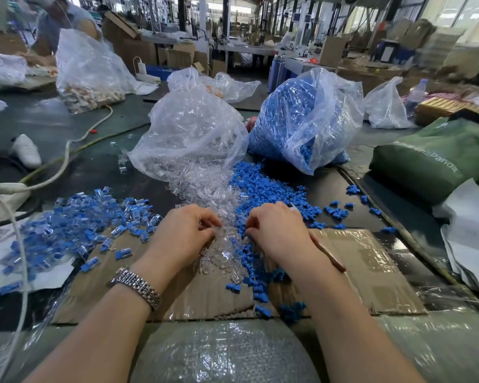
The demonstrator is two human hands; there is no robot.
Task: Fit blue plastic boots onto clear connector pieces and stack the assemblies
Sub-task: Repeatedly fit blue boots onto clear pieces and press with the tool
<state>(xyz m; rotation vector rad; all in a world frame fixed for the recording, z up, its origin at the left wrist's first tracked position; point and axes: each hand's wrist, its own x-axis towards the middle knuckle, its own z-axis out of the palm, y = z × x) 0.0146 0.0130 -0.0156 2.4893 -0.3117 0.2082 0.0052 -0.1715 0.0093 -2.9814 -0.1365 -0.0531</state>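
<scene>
A stream of loose clear connector pieces (205, 194) spills from a clear plastic bag (188, 128) toward me. Loose blue boots (263, 186) lie beside it on the right, out of a second bag of blue boots (302, 120). Finished blue-and-clear assemblies (86, 219) are heaped at the left. My left hand (183, 230) has curled fingers pinching at clear pieces in the pile. My right hand (274, 228) is curled over the seam between clear and blue parts; what its fingertips pinch is too small to tell.
Flattened cardboard (357, 261) covers the table under my hands. A green bag (437, 158) sits at the right, white cables (67, 158) and a power strip at the left. Another person works behind a bag (89, 67) at the far left.
</scene>
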